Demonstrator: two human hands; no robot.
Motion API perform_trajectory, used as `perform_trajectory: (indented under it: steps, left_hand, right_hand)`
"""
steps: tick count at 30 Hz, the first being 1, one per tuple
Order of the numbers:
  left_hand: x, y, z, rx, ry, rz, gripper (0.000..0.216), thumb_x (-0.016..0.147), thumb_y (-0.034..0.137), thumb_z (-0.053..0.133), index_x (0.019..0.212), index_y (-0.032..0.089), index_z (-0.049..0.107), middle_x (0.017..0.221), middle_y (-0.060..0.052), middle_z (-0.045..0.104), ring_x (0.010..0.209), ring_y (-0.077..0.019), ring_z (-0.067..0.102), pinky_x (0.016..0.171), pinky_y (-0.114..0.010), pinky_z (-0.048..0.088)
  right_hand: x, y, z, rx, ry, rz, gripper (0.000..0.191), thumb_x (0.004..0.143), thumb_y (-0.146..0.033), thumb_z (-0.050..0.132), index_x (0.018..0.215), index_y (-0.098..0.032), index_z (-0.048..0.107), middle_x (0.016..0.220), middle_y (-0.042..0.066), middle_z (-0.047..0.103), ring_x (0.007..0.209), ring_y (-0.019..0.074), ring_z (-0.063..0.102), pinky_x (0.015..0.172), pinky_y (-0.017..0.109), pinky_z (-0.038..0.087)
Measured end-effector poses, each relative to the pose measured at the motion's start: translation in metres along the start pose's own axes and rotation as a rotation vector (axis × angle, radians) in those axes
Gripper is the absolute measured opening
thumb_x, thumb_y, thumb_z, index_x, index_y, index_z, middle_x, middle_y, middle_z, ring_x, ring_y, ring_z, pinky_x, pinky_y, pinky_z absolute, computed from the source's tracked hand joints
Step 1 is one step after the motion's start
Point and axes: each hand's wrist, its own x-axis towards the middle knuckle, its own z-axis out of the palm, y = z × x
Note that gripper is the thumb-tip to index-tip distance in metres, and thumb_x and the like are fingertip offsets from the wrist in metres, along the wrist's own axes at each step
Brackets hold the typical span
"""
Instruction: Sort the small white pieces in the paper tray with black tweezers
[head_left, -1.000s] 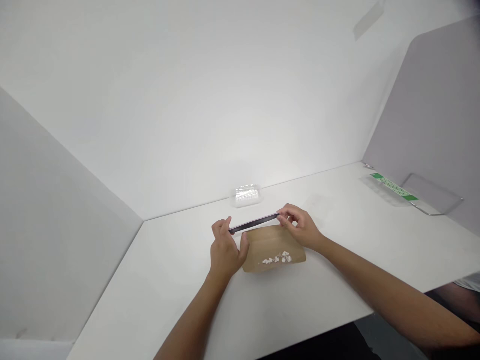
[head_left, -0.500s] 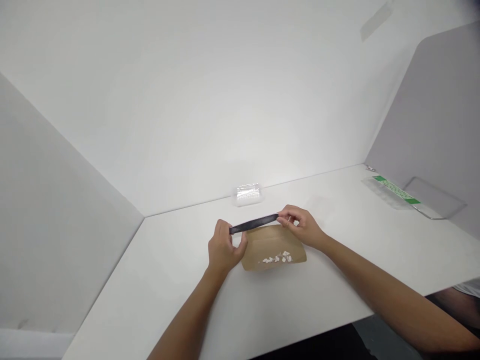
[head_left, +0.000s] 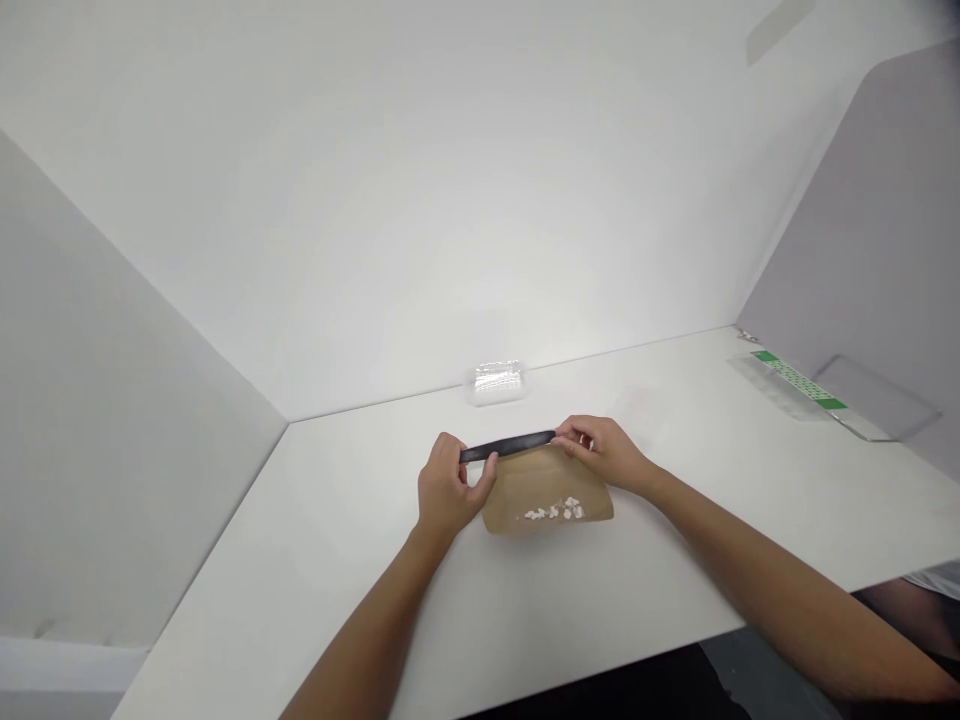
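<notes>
A narrow, slightly bowed black strip (head_left: 517,444) runs between my two hands, a little above the white table. My left hand (head_left: 450,490) grips its left end, with the thumb below it. At the other end, the fingertips of my right hand (head_left: 606,456) pinch the strip's tip. Just below the strip is a brown paper-like sheet (head_left: 544,478) with rounded lower corners. Small white flower-like pieces (head_left: 555,510) cluster near its lower edge. Whether the sheet is joined to the strip, I cannot tell.
A shiny clear plastic package (head_left: 497,383) lies by the back wall. At the right are a clear sheet with a green patterned strip (head_left: 799,380) and a thin bent frame (head_left: 889,400). A grey partition (head_left: 877,220) borders the right side.
The view has shifted slightly. Both hands keep their grip, and the black strip is a little more level, with the left thumb now overlapping its lower edge.
</notes>
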Motion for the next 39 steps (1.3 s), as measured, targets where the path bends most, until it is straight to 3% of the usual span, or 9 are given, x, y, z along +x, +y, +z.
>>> perform_trajectory:
  steps: [6,11,17,20,27,31,35,39]
  left_hand:
    - [-0.002,0.001,0.002,-0.022,-0.019,-0.028,0.032,0.091,0.035,0.067,0.077,0.023,0.041,0.069,0.005,0.042,0.054,-0.0098,0.037,0.050,-0.024,0.031]
    - [-0.003,0.001,0.003,-0.050,-0.044,-0.066,0.027,0.093,0.037,0.066,0.084,0.022,0.045,0.071,0.005,0.045,0.052,-0.0088,0.040,0.049,-0.024,0.033]
    - [-0.002,0.003,0.001,-0.077,-0.054,-0.111,0.020,0.099,0.035,0.059,0.087,0.022,0.050,0.072,0.004,0.048,0.056,-0.0100,0.045,0.053,-0.025,0.037]
    - [-0.003,0.007,0.000,-0.107,-0.093,-0.096,0.016,0.101,0.032,0.056,0.089,0.022,0.053,0.074,0.003,0.050,0.059,-0.0110,0.047,0.055,-0.025,0.039]
    - [-0.008,0.019,0.000,-0.234,-0.246,0.044,0.014,0.104,0.026,0.047,0.095,0.022,0.056,0.100,-0.005,0.066,0.083,-0.0148,0.063,0.064,-0.025,0.049]
    - [-0.009,0.021,-0.003,-0.275,-0.318,0.121,0.013,0.104,0.022,0.046,0.106,0.024,0.059,0.115,-0.006,0.069,0.086,-0.0138,0.067,0.065,-0.025,0.052]
    - [-0.008,0.022,-0.004,-0.252,-0.339,0.182,0.015,0.104,0.018,0.047,0.110,0.025,0.058,0.116,-0.006,0.070,0.089,-0.0139,0.069,0.065,-0.023,0.052]
    - [-0.009,0.021,-0.003,-0.230,-0.331,0.182,0.011,0.103,0.019,0.047,0.105,0.024,0.057,0.111,-0.005,0.070,0.085,-0.0129,0.067,0.063,-0.022,0.049]
  right_hand:
    - [-0.001,-0.008,-0.007,-0.274,-0.024,0.061,0.048,0.104,-0.054,0.043,0.069,-0.022,0.049,0.062,-0.004,0.061,0.057,0.0133,0.051,0.059,0.026,0.032]
    - [-0.002,-0.010,-0.011,-0.277,-0.106,0.054,0.045,0.108,-0.050,0.030,0.081,-0.024,0.056,0.068,-0.002,0.062,0.064,0.0158,0.056,0.064,0.027,0.033]
    - [-0.004,-0.008,-0.011,-0.262,-0.060,0.102,0.048,0.108,-0.053,0.023,0.075,-0.023,0.040,0.064,-0.003,0.054,0.060,0.0165,0.049,0.061,0.028,0.031]
    - [-0.006,-0.009,-0.003,-0.302,-0.070,0.089,0.047,0.108,-0.051,0.023,0.075,-0.023,0.041,0.065,-0.002,0.056,0.061,0.0165,0.051,0.061,0.029,0.030]
    - [-0.008,-0.010,0.012,-0.507,0.128,0.059,0.047,0.108,-0.046,0.028,0.071,-0.021,0.043,0.061,0.000,0.057,0.055,0.0145,0.045,0.056,0.029,0.021]
    - [-0.011,-0.013,0.016,-0.592,0.216,0.014,0.049,0.108,-0.044,0.029,0.069,-0.021,0.047,0.059,0.001,0.058,0.052,0.0135,0.043,0.056,0.030,0.017]
    - [-0.016,-0.021,0.020,-0.614,0.226,-0.064,0.049,0.108,-0.040,0.030,0.068,-0.020,0.050,0.057,0.001,0.058,0.051,0.0132,0.041,0.057,0.030,0.016]
    - [-0.016,-0.022,0.016,-0.608,0.255,-0.016,0.049,0.108,-0.043,0.031,0.068,-0.020,0.050,0.058,0.001,0.058,0.051,0.0130,0.041,0.056,0.030,0.016]
